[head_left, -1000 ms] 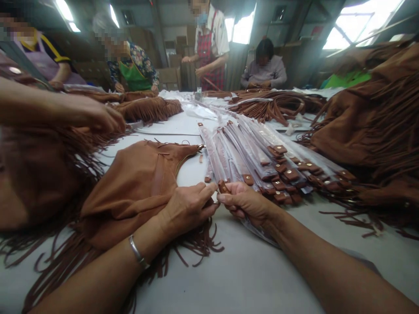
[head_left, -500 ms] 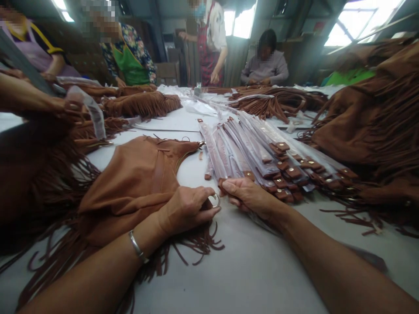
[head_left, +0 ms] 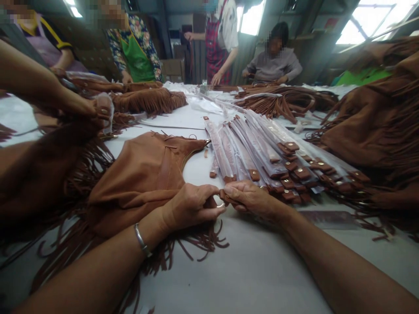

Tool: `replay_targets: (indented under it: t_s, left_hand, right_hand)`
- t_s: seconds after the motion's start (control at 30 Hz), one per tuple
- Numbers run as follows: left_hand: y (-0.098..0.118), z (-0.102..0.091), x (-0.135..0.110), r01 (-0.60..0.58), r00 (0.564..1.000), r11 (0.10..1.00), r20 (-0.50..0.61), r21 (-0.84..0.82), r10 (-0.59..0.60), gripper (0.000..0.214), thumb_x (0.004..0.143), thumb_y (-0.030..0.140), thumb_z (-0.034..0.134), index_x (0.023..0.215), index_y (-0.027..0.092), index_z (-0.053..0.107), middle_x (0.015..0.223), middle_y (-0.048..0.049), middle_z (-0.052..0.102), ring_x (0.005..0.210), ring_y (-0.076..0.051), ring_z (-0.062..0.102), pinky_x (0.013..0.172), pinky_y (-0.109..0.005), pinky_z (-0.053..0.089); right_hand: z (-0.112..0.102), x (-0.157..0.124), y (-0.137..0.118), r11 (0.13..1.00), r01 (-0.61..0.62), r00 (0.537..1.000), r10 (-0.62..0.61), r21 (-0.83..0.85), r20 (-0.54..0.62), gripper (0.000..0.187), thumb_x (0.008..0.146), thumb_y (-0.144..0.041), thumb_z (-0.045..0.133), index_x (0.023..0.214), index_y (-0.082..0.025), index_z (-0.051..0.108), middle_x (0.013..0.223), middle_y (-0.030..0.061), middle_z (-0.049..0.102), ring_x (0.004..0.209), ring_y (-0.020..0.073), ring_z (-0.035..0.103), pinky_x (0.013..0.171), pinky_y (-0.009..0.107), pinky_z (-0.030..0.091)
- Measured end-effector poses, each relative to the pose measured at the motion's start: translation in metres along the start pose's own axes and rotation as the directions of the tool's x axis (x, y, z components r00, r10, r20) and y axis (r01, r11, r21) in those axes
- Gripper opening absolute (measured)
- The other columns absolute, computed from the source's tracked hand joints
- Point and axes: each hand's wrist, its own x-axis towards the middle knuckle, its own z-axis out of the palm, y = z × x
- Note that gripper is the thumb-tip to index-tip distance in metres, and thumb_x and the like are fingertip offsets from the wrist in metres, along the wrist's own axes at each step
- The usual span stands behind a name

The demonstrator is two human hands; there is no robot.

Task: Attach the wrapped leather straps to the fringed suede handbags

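A brown fringed bag lies on the white table, its fringe spreading below my left wrist. My left hand is closed on a silver metal ring at the bag's near end, held between thumb and fingers. Pinched in my right hand is the brown end of a strap, which meets the ring. A plastic-wrapped length, apparently of this strap, shows beyond my right forearm. Whether the strap end passes through the ring I cannot tell.
Many plastic-sleeved straps with brown snap ends are piled just beyond my right hand. Fringed brown bags heap up at the right. On the left, a co-worker's arm reaches over a dark bag. Several people work across the table.
The strap end in my right hand has moved left to meet the ring. The wrapped length has swung out on the right. The co-worker's arm at left reaches further in.
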Motion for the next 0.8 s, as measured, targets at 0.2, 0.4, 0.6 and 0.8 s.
replay_targets:
  t_s: [0.2,0.4,0.6,0.8]
  left_hand:
    - [-0.002,-0.002,-0.003,0.02,1.0,0.997,-0.007,-0.069,-0.021,0.022,0.077,0.027,0.063,0.093,0.013,0.055,0.06,0.0032,0.06,0.05,-0.007,0.055,0.051,-0.016,0.042]
    - [0.0,-0.004,-0.005,0.055,0.997,0.985,0.053,-0.161,-0.047,0.022,0.078,0.029,0.062,0.091,0.013,0.054,0.059,0.0042,0.059,0.05,-0.006,0.054,0.05,-0.014,0.041]
    - [0.005,-0.008,-0.002,-0.056,0.994,0.995,0.093,-0.078,0.063,0.023,0.08,0.031,0.061,0.094,0.013,0.057,0.062,0.0027,0.062,0.053,-0.007,0.057,0.054,-0.015,0.042]
    - [0.004,-0.009,-0.005,-0.134,0.984,0.99,0.127,0.051,0.127,0.026,0.084,0.038,0.054,0.096,0.014,0.055,0.067,0.0007,0.062,0.058,-0.009,0.058,0.054,-0.017,0.041]
  right_hand:
    - [-0.001,0.003,0.002,0.996,0.087,0.993,-0.089,-0.019,-0.073,0.041,0.088,-0.047,0.044,0.066,-0.013,0.051,0.05,-0.0057,0.036,0.042,0.0053,0.026,0.039,0.02,0.017]
    - [-0.002,0.003,0.004,0.998,0.066,0.998,-0.066,0.009,-0.006,0.042,0.086,-0.049,0.046,0.064,-0.013,0.049,0.049,-0.0059,0.036,0.041,0.0045,0.025,0.037,0.019,0.015]
    - [-0.009,0.0,0.001,0.997,-0.074,0.979,0.068,0.029,0.19,0.042,0.083,-0.05,0.052,0.067,-0.011,0.052,0.053,-0.006,0.036,0.038,0.0025,0.022,0.034,0.018,0.012]
    - [-0.006,-0.01,-0.01,0.988,-0.148,0.944,0.153,-0.041,0.291,0.042,0.083,-0.049,0.052,0.07,-0.009,0.057,0.046,-0.0069,0.036,0.037,0.003,0.027,0.036,0.018,0.015]
